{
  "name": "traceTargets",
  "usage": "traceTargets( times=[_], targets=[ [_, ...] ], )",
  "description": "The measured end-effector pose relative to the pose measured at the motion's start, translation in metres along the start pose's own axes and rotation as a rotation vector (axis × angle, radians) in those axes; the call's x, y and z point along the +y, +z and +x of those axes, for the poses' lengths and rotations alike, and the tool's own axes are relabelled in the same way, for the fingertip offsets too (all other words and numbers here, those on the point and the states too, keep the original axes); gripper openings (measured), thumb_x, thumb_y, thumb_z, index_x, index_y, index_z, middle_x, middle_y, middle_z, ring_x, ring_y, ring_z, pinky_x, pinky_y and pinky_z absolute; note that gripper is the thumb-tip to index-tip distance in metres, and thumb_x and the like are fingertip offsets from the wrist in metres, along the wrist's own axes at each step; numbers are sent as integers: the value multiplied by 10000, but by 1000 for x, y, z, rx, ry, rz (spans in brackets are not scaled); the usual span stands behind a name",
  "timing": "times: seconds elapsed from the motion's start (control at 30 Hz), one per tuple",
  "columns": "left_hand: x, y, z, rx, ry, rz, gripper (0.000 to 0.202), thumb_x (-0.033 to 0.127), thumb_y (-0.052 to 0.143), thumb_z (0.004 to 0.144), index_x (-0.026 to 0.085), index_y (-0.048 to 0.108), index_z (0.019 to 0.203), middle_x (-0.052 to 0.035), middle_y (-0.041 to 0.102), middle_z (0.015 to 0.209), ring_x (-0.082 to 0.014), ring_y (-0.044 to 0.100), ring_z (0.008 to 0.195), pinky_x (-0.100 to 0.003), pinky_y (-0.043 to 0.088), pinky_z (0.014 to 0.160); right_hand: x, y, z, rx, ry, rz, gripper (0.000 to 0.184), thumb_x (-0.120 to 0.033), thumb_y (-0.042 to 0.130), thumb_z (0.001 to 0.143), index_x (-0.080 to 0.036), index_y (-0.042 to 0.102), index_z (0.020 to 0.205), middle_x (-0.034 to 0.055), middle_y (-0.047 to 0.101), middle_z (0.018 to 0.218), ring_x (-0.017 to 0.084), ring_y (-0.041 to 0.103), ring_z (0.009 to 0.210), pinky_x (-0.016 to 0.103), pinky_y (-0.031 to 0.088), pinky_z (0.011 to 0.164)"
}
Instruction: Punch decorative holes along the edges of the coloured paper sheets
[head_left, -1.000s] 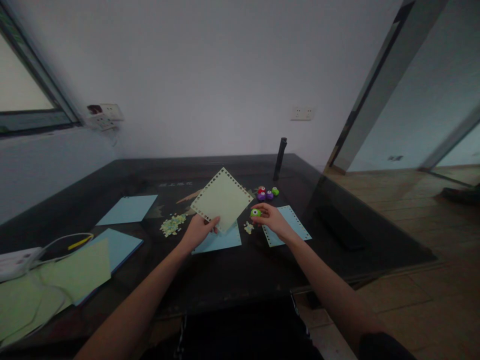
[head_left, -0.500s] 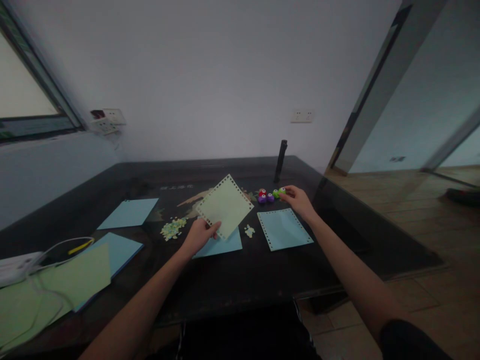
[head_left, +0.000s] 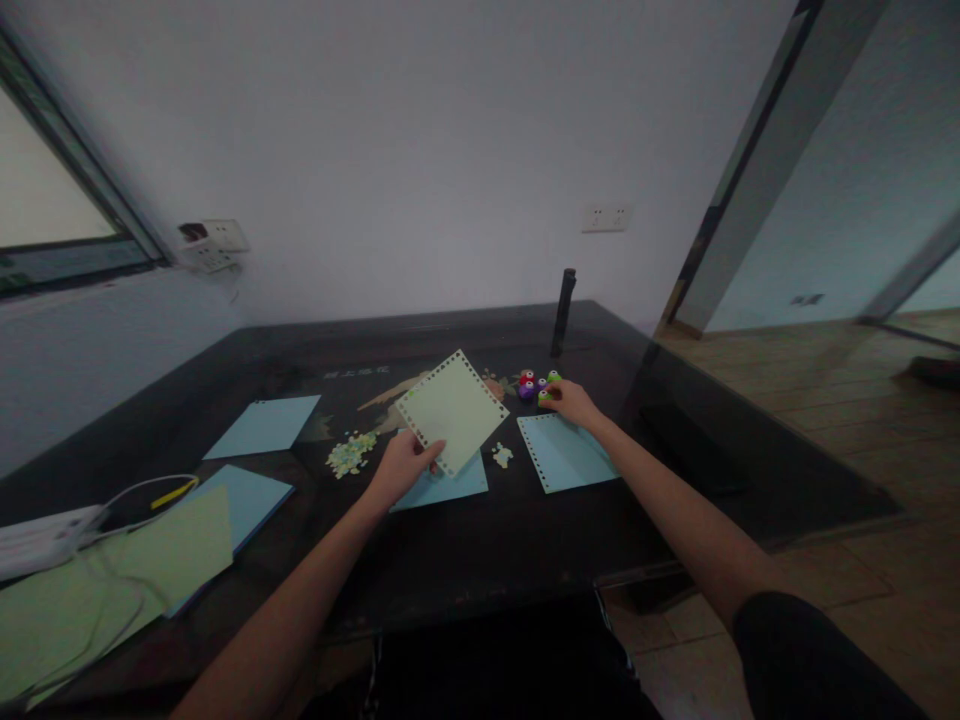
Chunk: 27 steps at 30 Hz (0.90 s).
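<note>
My left hand [head_left: 403, 466] pinches the lower corner of a pale green paper sheet [head_left: 453, 412], tilted up off the table with small holes punched along its edges. Beneath it lies a light blue sheet [head_left: 461, 485], partly covered. My right hand [head_left: 576, 405] has its fingers closed on a small green craft punch [head_left: 544, 398] with a white round top. Beside it stand a red punch [head_left: 527, 377], purple punches [head_left: 526, 390] and another green punch [head_left: 554, 377]. Just below my right hand is a blue sheet with punched edges [head_left: 562, 460].
Paper bits [head_left: 352, 454] are heaped left of my left hand, with a smaller pile [head_left: 502, 456] between the sheets. Blue sheets [head_left: 262, 425] and green sheets [head_left: 180, 545] lie left, near a white cable [head_left: 112, 492]. A black upright post [head_left: 563, 312] stands at the back.
My right hand has moved slightly left and toward me, bringing the green punch away from the other green one. My left hand and its sheet have hardly moved.
</note>
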<state>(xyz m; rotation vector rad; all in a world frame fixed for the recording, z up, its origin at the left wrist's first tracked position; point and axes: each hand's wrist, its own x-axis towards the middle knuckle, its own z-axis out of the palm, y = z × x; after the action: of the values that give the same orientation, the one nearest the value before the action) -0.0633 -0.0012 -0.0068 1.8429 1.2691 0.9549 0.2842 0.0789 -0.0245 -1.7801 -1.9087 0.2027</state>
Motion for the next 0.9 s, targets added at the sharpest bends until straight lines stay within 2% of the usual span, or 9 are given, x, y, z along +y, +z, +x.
traceTargets(
  times=[0.17, 0.3, 0.67, 0.9],
  targets=[
    [4, 1, -1, -6, -6, -53, 238, 372, 609, 746, 150, 548, 806, -8, 619, 600, -157, 579, 489, -277, 467, 530, -1, 5, 3, 3, -54, -44, 158, -281, 658, 758, -154, 685, 847, 57, 647, 784, 166, 577, 716, 249, 400, 664],
    [4, 3, 0, -26, 3, -136, 271, 360, 630, 734, 148, 547, 883, -16, 641, 695, -141, 577, 503, -281, 490, 538, -3, 12, 8, 31, -110, -138, 214, -307, 646, 770, -151, 691, 911, 77, 626, 841, 194, 566, 812, 275, 401, 748],
    [13, 4, -3, -41, -31, -193, 295, 340, 659, 698, 146, 551, 894, -21, 659, 731, -139, 588, 515, -286, 510, 535, -15, 24, 14, 24, -41, -198, 328, -357, 629, 788, -162, 677, 1048, 112, 590, 930, 226, 519, 924, 309, 391, 843],
    [13, 3, -4, -43, -26, -185, 308, 357, 649, 711, 137, 575, 913, -43, 685, 759, -144, 597, 529, -287, 511, 544, -12, 26, 12, 62, -68, -186, 324, -353, 634, 788, -188, 675, 1064, 109, 559, 945, 235, 506, 946, 338, 384, 884]
  ],
)
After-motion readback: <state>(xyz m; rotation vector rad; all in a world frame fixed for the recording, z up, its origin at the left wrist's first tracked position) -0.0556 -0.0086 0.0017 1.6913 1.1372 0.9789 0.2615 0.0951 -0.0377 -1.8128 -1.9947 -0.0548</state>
